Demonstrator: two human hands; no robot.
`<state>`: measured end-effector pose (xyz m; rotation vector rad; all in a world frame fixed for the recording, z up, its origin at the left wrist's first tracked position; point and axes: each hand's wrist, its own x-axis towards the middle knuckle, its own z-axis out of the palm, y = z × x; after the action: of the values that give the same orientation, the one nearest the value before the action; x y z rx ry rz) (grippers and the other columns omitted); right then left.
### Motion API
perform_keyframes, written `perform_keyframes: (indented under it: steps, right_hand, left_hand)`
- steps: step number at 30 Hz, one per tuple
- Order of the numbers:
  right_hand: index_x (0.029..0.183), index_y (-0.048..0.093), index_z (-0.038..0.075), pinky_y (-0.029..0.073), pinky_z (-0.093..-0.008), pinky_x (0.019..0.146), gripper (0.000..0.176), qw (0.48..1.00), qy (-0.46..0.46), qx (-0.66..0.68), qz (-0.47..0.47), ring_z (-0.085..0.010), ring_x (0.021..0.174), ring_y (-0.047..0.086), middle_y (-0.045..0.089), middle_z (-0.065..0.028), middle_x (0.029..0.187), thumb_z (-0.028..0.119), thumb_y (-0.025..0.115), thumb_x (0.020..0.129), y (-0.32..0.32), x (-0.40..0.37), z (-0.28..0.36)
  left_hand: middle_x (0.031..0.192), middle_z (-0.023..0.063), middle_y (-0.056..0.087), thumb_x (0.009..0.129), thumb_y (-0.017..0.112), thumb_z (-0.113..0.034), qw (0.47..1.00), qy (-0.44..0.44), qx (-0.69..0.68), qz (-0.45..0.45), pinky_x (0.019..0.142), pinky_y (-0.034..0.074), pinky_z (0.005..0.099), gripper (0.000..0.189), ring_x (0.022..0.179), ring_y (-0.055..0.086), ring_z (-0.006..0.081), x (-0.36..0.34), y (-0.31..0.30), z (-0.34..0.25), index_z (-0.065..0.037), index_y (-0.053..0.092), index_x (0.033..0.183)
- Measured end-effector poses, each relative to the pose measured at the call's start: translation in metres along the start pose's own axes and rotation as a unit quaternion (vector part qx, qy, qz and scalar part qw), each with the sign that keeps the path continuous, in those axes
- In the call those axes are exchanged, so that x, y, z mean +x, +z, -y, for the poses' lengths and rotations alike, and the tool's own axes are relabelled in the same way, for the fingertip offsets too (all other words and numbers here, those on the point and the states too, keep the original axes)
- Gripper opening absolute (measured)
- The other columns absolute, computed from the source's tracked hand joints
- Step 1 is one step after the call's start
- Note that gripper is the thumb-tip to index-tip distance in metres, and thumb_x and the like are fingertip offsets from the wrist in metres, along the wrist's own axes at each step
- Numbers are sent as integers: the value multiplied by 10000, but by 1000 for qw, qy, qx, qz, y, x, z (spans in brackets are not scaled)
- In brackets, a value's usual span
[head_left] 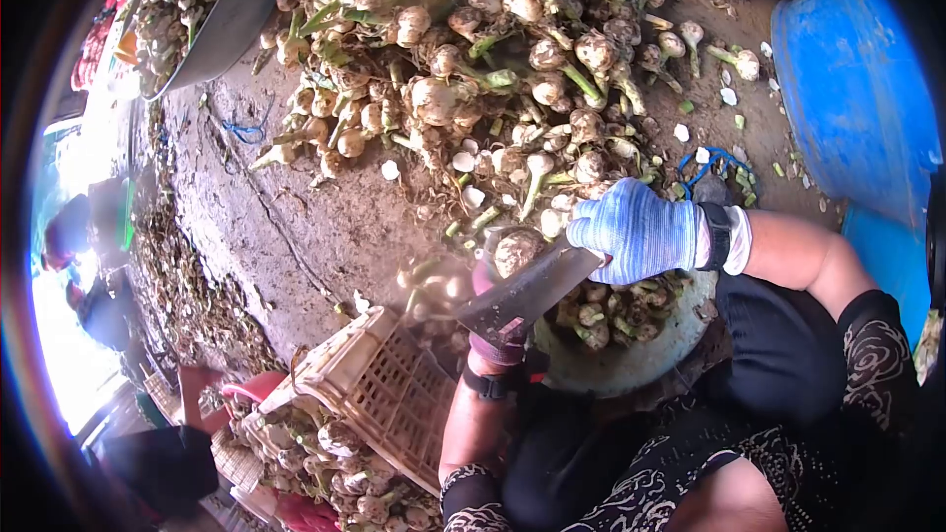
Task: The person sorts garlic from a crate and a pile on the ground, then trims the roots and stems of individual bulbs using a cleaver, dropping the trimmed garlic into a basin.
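Observation:
My right hand (636, 232), in a blue-and-white knit glove, is closed around the handle of a broad, dark-bladed knife (532, 294). The blade points to the left and lies across the view of my left hand (496, 351), which wears a pinkish glove. Just beyond the blade, a garlic bulb (516, 253) is held in my left fingers, which are partly hidden by the knife. Below both hands sits a round basin (631, 365) with trimmed garlic bulbs (591, 320) in it.
A large heap of stemmed garlic (434, 89) covers the ground ahead. A plastic crate (394, 374) stands at left, near more garlic (365, 478). Blue barrels (852, 89) are on the right. A metal pan (227, 34) is at upper left. Other people are at the far left.

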<state>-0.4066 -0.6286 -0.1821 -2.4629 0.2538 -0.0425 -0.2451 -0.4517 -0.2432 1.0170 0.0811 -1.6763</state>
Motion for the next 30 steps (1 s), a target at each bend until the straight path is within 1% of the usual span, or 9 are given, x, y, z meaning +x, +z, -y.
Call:
perform_keyframes:
  steps: [7,10,11,12,14,18,21,24,30]
  right_hand:
    - [743,598,93,479,-421,546,239,999,0,34,-9,-313,631,609,591,-101,697,303,672,654,5,-12,-11]
    - [713,602,89,476,-422,546,226,985,153,-52,69,-324,606,605,583,-110,644,294,675,650,14,-19,-45]
    - [704,602,81,476,-422,552,224,981,174,-64,57,-324,609,608,584,-115,628,288,674,653,21,-29,-64]
    - [695,601,74,477,-422,557,223,977,192,-76,48,-325,612,611,585,-121,613,281,672,656,25,-39,-77]
    - [749,613,39,467,-374,556,236,954,287,85,-6,-265,591,608,588,-121,615,258,677,688,6,-38,-56]
    - [770,593,20,453,-281,539,268,877,243,403,-98,-98,582,548,580,-5,662,225,759,725,6,-30,-19]
    - [800,588,20,459,-248,492,197,778,315,541,-61,-88,543,562,577,-11,674,135,736,740,3,-21,6]
    - [804,585,8,460,-244,483,162,734,323,592,-81,-92,537,569,584,-23,666,96,711,754,5,-17,11]
    - [828,606,9,471,-256,508,191,835,299,440,-141,-86,544,570,597,-15,652,157,711,768,16,-17,-30]
  left_hand:
    - [1073,129,622,900,494,-512,919,-145,-313,193,733,532,325,604,892,627,208,-9,40,-8,-12,471,1238]
    - [1126,186,620,816,630,-226,964,26,-30,265,894,485,322,474,970,614,223,1,-3,15,26,534,1206]
    - [886,89,678,779,660,-93,871,231,385,201,645,511,250,269,682,607,122,-14,51,-19,-5,606,1028]
    - [886,89,678,779,660,-93,872,230,384,199,645,511,250,269,682,607,122,-14,60,-26,-5,606,1028]
    - [675,23,565,795,452,-720,981,5,174,87,517,437,262,793,575,537,149,-13,66,-32,6,571,1090]
    - [919,88,603,879,475,-574,953,122,-241,140,859,470,387,632,888,578,234,4,58,-19,-50,534,1227]
    - [998,105,635,905,517,-436,956,221,-189,-41,889,466,373,566,947,601,255,6,81,-18,-20,460,1284]
    - [1044,123,637,888,558,-329,956,175,-235,-14,951,442,411,567,1039,592,283,-2,93,-20,-5,413,1329]
    - [856,46,596,724,741,-119,986,131,85,-58,581,502,229,383,694,602,161,7,38,6,-13,541,1033]
